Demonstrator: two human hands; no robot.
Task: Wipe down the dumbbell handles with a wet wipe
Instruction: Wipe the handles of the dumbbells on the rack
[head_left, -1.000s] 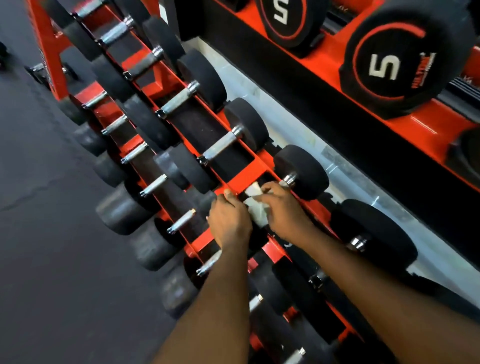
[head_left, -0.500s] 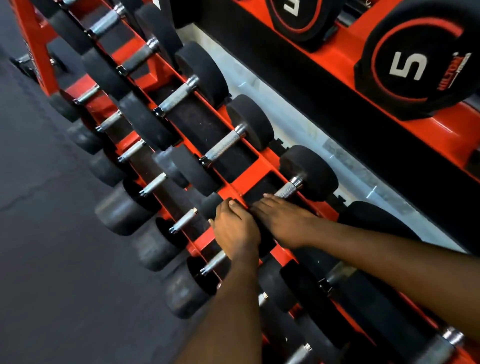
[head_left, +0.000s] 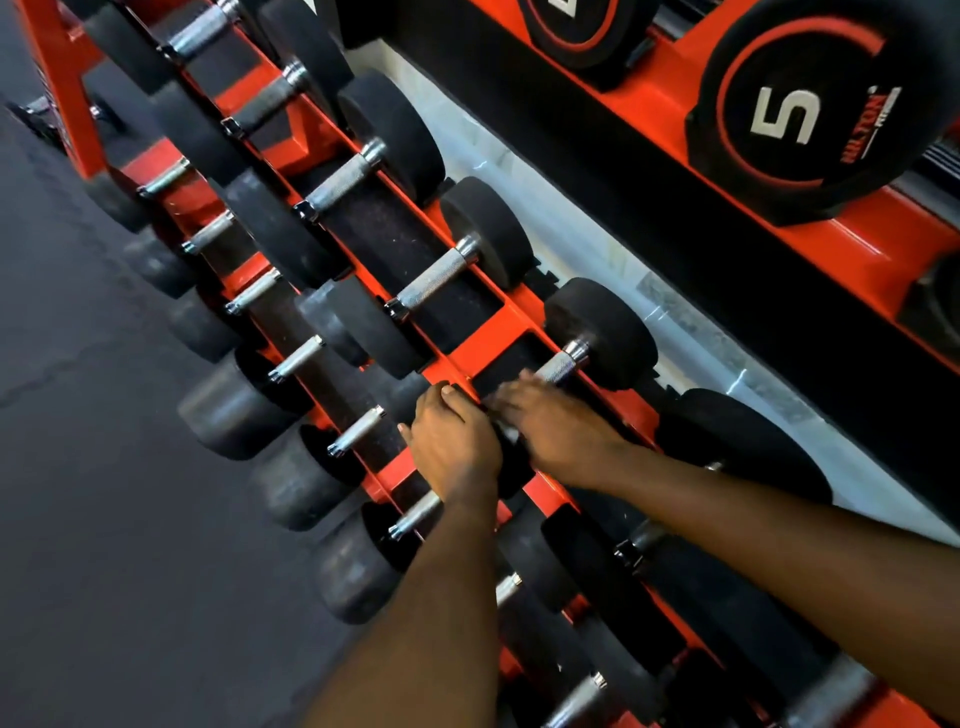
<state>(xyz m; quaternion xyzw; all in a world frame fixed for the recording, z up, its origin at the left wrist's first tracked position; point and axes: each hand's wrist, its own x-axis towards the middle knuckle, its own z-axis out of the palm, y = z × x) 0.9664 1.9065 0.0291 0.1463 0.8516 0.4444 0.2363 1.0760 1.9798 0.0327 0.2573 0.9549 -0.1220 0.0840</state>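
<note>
The wet wipe (head_left: 510, 432) is a soft, light, limp thing and shows only as a white bit under the palm of the right hand (head_left: 561, 431), which lies blurred over the knurled handle (head_left: 558, 366); I cannot tell if this hand pinches the wipe or only presses it flat. The left hand (head_left: 454, 441), touching the right one, holds with curled fingers the near end of the dumbbell (head_left: 602, 332), which is surely heavy and stiff and sits firmly on the rack (head_left: 488, 348). The rough steel just beyond the right fingertips will probably catch the wipe, so I would fold it around the bar, not around the rubber heads.
</note>
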